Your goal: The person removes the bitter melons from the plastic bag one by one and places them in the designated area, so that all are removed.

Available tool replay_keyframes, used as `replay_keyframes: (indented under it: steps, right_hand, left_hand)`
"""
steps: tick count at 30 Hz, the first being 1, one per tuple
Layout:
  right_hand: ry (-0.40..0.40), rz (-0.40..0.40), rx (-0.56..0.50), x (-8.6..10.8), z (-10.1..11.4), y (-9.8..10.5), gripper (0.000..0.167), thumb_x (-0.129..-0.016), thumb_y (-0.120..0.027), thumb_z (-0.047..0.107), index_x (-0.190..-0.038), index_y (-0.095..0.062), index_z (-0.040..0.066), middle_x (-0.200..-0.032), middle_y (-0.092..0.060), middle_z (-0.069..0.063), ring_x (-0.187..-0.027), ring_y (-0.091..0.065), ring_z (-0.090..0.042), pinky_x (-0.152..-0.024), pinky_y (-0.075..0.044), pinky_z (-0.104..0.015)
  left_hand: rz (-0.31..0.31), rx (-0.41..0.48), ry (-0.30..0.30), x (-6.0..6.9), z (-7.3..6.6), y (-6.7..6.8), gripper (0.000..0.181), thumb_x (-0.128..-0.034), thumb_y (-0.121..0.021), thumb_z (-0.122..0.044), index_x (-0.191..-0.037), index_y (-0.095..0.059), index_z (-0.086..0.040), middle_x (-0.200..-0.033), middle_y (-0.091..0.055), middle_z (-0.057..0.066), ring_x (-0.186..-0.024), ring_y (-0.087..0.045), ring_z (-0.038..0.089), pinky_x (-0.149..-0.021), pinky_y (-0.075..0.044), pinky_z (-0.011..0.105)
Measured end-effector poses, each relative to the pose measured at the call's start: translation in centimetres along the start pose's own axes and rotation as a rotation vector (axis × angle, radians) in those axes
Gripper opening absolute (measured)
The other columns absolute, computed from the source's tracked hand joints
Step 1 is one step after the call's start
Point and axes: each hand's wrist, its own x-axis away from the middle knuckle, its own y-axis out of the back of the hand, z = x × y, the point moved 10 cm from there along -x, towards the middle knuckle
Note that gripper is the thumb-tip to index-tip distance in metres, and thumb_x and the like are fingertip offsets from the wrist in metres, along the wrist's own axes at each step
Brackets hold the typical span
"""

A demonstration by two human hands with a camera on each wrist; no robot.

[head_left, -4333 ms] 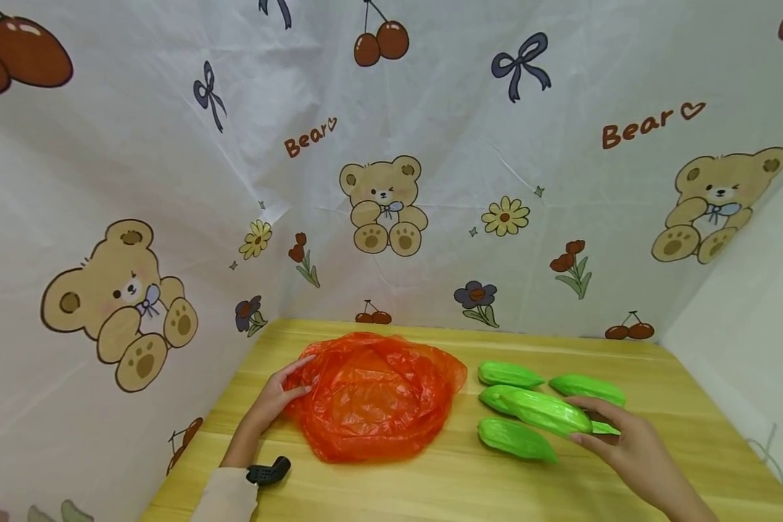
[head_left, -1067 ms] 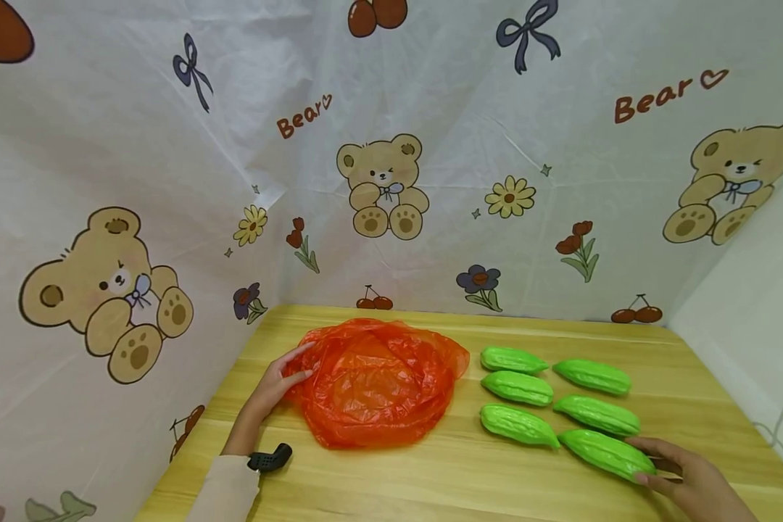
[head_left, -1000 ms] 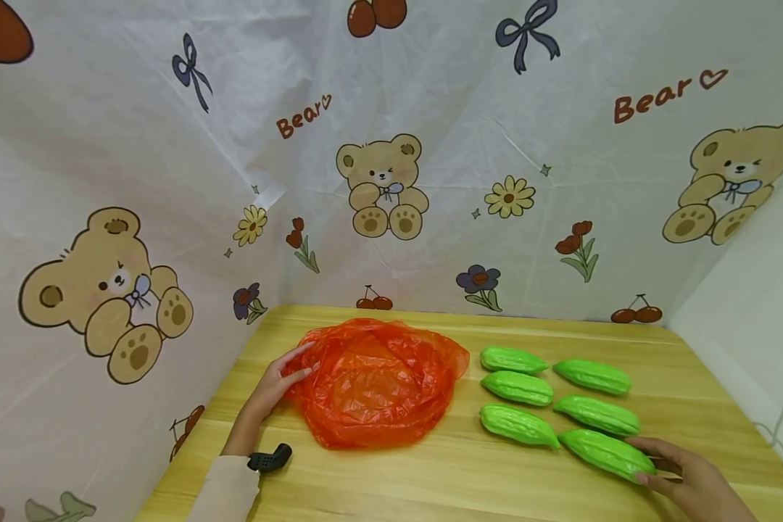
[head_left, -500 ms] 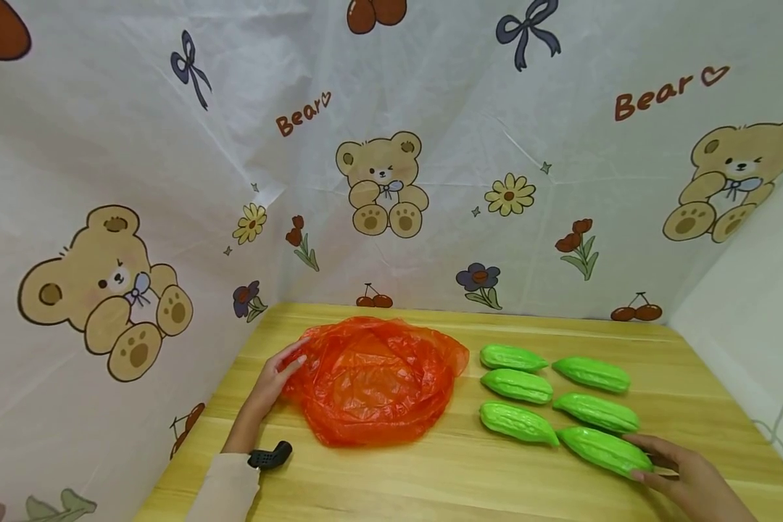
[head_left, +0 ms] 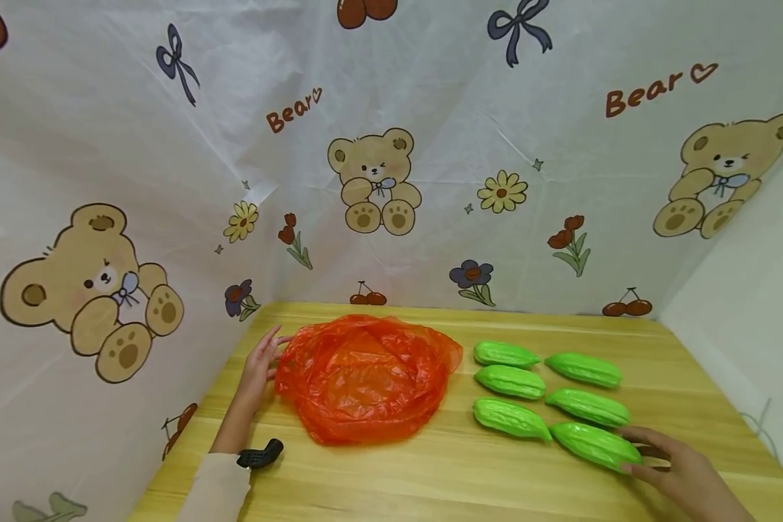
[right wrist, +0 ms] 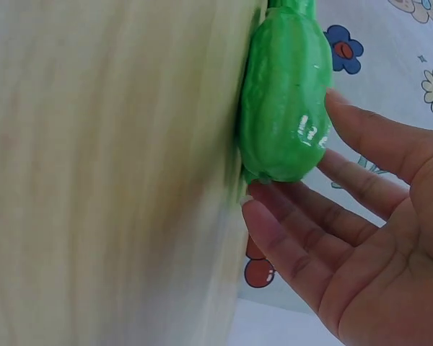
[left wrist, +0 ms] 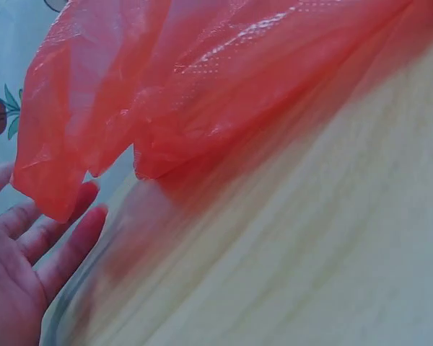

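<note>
My left hand (head_left: 259, 367) is spread beside the left edge of a crumpled red plastic bag (head_left: 300, 406), its mouth spread out on the table. In the left wrist view the bag's edge (left wrist: 72, 137) hangs by my straight fingers, which do not grip it. My right hand (head_left: 675, 467) is at the near end of a glossy green bitter melon (head_left: 594, 444) that lies on the table. Its thumb and fingers are loosely round that end; in the right wrist view the thumb reaches the side of the melon (right wrist: 289, 101) and the other fingers are fairly straight.
Several more bitter melons lie in two columns right of the bag, among them the near left one (head_left: 510, 418) and the far right one (head_left: 583, 369). A bear-print sheet (head_left: 431, 94) stands behind the wooden table (head_left: 417, 486). My left wrist wears a black device (head_left: 261, 455).
Over four seconds my right hand set the bitter melon down at the near right of the group. My left hand's fingers have drawn back leftward off the bag. The head view shifted slightly.
</note>
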Motion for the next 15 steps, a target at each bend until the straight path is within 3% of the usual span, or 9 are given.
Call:
replay_keyframes:
  steps: [4, 8, 11, 15]
  right_hand:
    - [-0.009, -0.021, -0.002, 0.1, 0.3, 1.1, 0.052, -0.096, -0.071, 0.035, -0.132, -0.063, -0.001, -0.129, -0.063, -0.028, -0.099, -0.070, -0.035, -0.068, -0.058, -0.034]
    - [0.003, -0.046, -0.010, 0.1, 1.1, 2.2, 0.051, -0.100, -0.065, 0.033, -0.133, -0.060, -0.006, -0.129, -0.062, -0.030, -0.102, -0.067, -0.044, -0.070, -0.060, -0.041]
    - [0.042, -0.099, 0.021, 0.1, 2.0, 3.2, 0.046, -0.100, -0.067, 0.030, -0.130, -0.063, -0.005, -0.124, -0.066, -0.028, -0.098, -0.070, -0.030, -0.072, -0.060, -0.044]
    - [0.107, -0.180, 0.055, 0.0, 3.4, 5.1, 0.040, -0.097, -0.071, 0.024, -0.126, -0.067, -0.002, -0.120, -0.068, -0.026, -0.087, -0.067, -0.006, -0.072, -0.059, -0.048]
  left_hand:
    - [-0.078, -0.047, -0.023, -0.2, -1.0, 0.7, 0.059, -0.1100, -0.038, -0.043, -0.159, -0.034, -0.010, -0.145, -0.049, 0.026, -0.111, -0.063, 0.023, -0.075, -0.059, 0.025]
    - [-0.178, -0.122, -0.070, -0.2, -2.3, 1.6, 0.055, -0.1097, -0.039, -0.043, -0.153, -0.045, -0.009, -0.141, -0.054, 0.021, -0.117, -0.059, 0.029, -0.082, -0.060, 0.035]
    - [-0.211, -0.162, -0.116, 0.0, -3.7, 2.0, 0.051, -0.1103, -0.040, -0.039, -0.148, -0.052, -0.007, -0.140, -0.056, 0.018, -0.119, -0.057, 0.031, -0.086, -0.059, 0.038]
    - [-0.186, -0.239, -0.197, 0.8, -7.1, 1.3, 0.045, -0.1111, -0.040, -0.028, -0.144, -0.055, 0.000, -0.140, -0.057, 0.022, -0.120, -0.056, 0.034, -0.089, -0.054, 0.023]
